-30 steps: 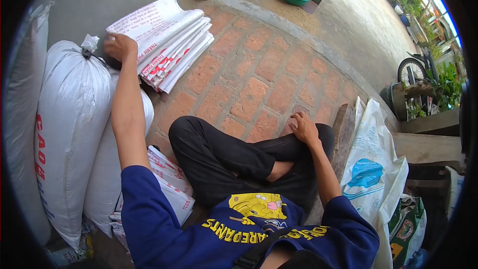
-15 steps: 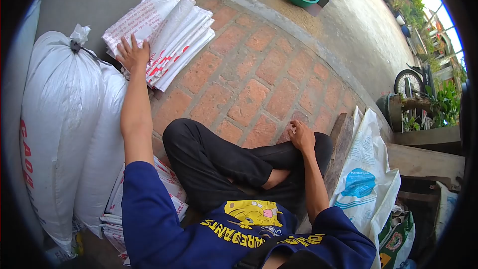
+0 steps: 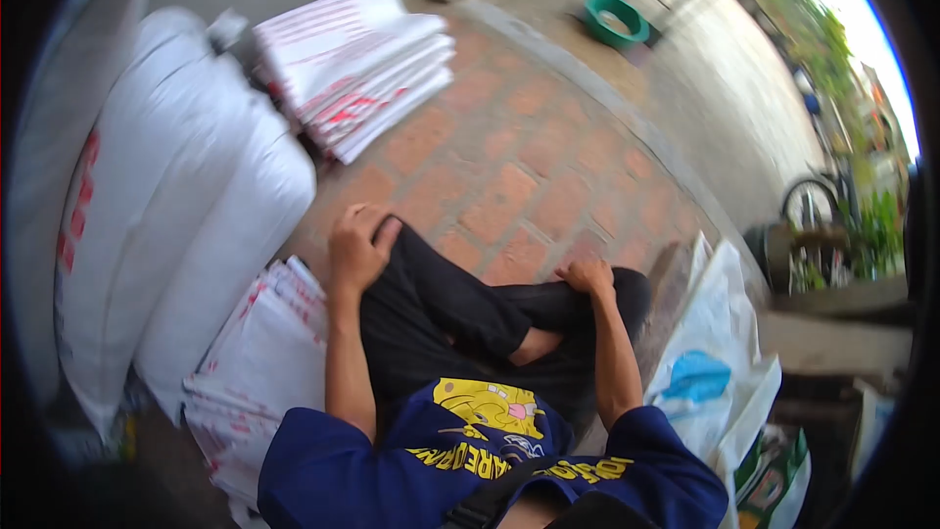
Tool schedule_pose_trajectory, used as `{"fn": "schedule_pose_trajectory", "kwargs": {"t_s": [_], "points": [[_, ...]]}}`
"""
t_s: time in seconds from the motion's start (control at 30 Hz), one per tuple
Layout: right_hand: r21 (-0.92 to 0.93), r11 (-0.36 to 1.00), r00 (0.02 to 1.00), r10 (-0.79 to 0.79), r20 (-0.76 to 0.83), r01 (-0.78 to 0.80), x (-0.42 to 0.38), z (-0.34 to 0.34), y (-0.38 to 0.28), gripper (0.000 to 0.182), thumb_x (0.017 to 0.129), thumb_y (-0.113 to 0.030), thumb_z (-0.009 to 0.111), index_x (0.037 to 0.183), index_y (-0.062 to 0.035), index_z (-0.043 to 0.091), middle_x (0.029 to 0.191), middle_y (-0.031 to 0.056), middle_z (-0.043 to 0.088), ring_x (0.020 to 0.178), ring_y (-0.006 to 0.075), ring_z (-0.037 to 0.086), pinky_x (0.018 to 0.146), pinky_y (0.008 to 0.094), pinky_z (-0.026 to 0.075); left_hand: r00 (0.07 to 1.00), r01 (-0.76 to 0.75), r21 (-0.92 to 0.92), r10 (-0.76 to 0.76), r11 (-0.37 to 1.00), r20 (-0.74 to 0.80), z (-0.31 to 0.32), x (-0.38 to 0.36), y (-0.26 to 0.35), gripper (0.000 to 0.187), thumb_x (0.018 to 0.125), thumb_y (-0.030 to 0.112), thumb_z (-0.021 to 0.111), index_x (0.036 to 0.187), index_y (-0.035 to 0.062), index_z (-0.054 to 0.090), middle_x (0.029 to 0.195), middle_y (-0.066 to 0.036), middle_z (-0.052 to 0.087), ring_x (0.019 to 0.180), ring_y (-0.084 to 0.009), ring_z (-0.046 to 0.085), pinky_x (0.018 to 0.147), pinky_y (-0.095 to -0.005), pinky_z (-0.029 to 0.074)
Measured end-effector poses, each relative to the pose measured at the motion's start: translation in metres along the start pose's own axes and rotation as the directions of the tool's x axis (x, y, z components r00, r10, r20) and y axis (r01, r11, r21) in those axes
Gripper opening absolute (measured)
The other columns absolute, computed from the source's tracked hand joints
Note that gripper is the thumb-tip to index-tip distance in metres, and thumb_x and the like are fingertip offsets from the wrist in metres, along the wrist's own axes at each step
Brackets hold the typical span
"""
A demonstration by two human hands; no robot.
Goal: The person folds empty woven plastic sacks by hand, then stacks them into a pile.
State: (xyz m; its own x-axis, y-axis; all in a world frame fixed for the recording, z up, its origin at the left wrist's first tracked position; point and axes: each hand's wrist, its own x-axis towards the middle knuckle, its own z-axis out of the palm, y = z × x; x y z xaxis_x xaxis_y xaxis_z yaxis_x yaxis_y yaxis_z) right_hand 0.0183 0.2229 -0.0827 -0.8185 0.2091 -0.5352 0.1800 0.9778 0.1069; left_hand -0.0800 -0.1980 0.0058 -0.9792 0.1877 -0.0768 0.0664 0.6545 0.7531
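My left hand (image 3: 359,247) rests on my left knee, thumb apart from the fingers, holding nothing. On my other leg, near the right knee, lies my right hand (image 3: 589,276), loosely bent and empty, a little blurred. A stack of folded white sacks with red print (image 3: 357,59) stands on the brick floor (image 3: 499,201) beyond my left hand. Another pile of folded white sacks (image 3: 259,343) is beside my left forearm. My legs in black trousers (image 3: 441,284) are crossed.
Full white sacks (image 3: 162,176) lean along the left wall. At my right are a wooden beam (image 3: 666,279) and a white sack with a blue patch (image 3: 720,333). Farther off are a green basin (image 3: 615,22), a wheel (image 3: 810,206) and plants (image 3: 878,230).
My left hand has come off the top of the sack stack and back to my knee. My right hand has settled lower onto my leg. The view has shifted slightly.
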Motion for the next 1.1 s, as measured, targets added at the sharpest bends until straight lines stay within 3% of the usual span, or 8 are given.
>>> {"fn": "schedule_pose_trajectory", "kwargs": {"t_s": [0.07,0.2,0.4,0.47,0.6,0.8,0.97,1.1], "points": [[0.019,1.0,0.995,-0.022,0.098,0.02,0.012,-0.004,-0.009,0.054,0.087,-0.055,0.049,0.111,-0.0111,0.07,0.116,0.0162,0.065,0.111,0.0345,0.06,0.096,0.0451,0.045,0.867,-0.279,0.447,0.423,0.85,-0.265,0.01,-0.044,0.003,0.038,0.086,0.029,0.063,0.122,0.0177,0.062,0.139,-0.013,0.048,0.127,-0.0388,0.042,0.104,-0.0511,0.035],[0.119,0.979,0.908,-0.199,0.368,0.166,0.064,0.028,0.001,0.062,0.087,-0.058,0.047,0.121,-0.0081,0.063,0.129,0.0208,0.056,0.122,0.0374,0.052,0.104,0.0454,0.039,0.915,-0.213,0.437,0.335,0.874,-0.223,0.015,-0.093,-0.001,0.052,0.088,0.031,0.061,0.138,0.0228,0.048,0.155,-0.01,0.025,0.141,-0.0414,0.02,0.112,-0.0532,0.025],[-0.008,0.999,0.98,0.045,0.195,-0.045,0.03,0.0,-0.017,0.062,0.09,-0.057,0.043,0.123,-0.0077,0.062,0.128,0.0226,0.056,0.121,0.0393,0.052,0.103,0.0471,0.039,0.911,-0.298,0.379,0.38,0.876,-0.163,0.0,-0.116,-0.039,0.055,0.087,0.022,0.059,0.14,0.0208,0.045,0.154,-0.01,0.024,0.141,-0.0374,0.023,0.108,-0.0545,0.031],[-0.046,0.998,0.995,0.039,0.094,-0.035,0.005,-0.017,-0.032,0.061,0.092,-0.056,0.04,0.12,-0.0071,0.063,0.124,0.0221,0.058,0.119,0.0394,0.053,0.102,0.0473,0.041,0.905,-0.166,0.283,0.26,0.945,-0.336,-0.007,-0.126,-0.057,0.056,0.089,0.019,0.056,0.142,0.011,0.041,0.149,-0.018,0.031,0.136,-0.0402,0.032,0.109,-0.0529,0.032],[-0.045,0.998,0.997,0.051,0.057,-0.049,-0.013,-0.034,-0.046,0.062,0.093,-0.057,0.038,0.119,-0.0073,0.064,0.123,0.0214,0.059,0.118,0.0392,0.054,0.101,0.0472,0.041,0.617,0.674,0.228,-0.365,0.703,-0.698,-0.012,-0.157,-0.09,0.077,0.08,0.025,0.065,0.145,0.0034,0.03,0.139,-0.036,0.034,0.127,-0.0541,0.035,0.1,-0.0625,0.036],[-0.03,0.999,0.996,0.045,0.082,-0.043,-0.006,-0.023,-0.04,0.06,0.092,-0.056,0.04,0.12,-0.0086,0.064,0.124,0.0203,0.059,0.118,0.0383,0.054,0.101,0.0471,0.041,0.695,0.705,0.328,-0.52,0.629,-0.497,0.0,-0.166,-0.144,0.089,0.074,0.023,0.068,0.145,-0.0075,0.023,0.142,-0.04,0.027,0.13,-0.059,0.027,0.096,-0.064,0.039],[0.018,0.999,0.999,0.047,0.026,-0.047,-0.007,-0.02,-0.039,0.058,0.091,-0.056,0.042,0.118,-0.0101,0.066,0.124,0.0196,0.06,0.118,0.0372,0.055,0.1,0.0465,0.042,0.562,0.714,0.159,-0.423,0.682,-0.711,-0.025,-0.152,-0.106,0.015,0.077,0.008,0.058,0.074,-0.0058,0.064,0.076,-0.028,0.065,0.076,-0.0455,0.065,0.074,-0.0501,0.054],[0.022,0.998,0.996,0.062,0.063,-0.064,-0.009,-0.022,-0.039,0.062,0.09,-0.06,0.038,0.123,-0.0139,0.063,0.126,0.0203,0.058,0.12,0.0383,0.053,0.103,0.0467,0.039,0.529,0.667,0.157,-0.315,0.728,-0.788,-0.037,-0.167,-0.106,0.013,0.079,0.008,0.055,0.08,-0.0024,0.062,0.075,-0.029,0.064,0.073,-0.0471,0.063,0.068,-0.0528,0.051]]}}
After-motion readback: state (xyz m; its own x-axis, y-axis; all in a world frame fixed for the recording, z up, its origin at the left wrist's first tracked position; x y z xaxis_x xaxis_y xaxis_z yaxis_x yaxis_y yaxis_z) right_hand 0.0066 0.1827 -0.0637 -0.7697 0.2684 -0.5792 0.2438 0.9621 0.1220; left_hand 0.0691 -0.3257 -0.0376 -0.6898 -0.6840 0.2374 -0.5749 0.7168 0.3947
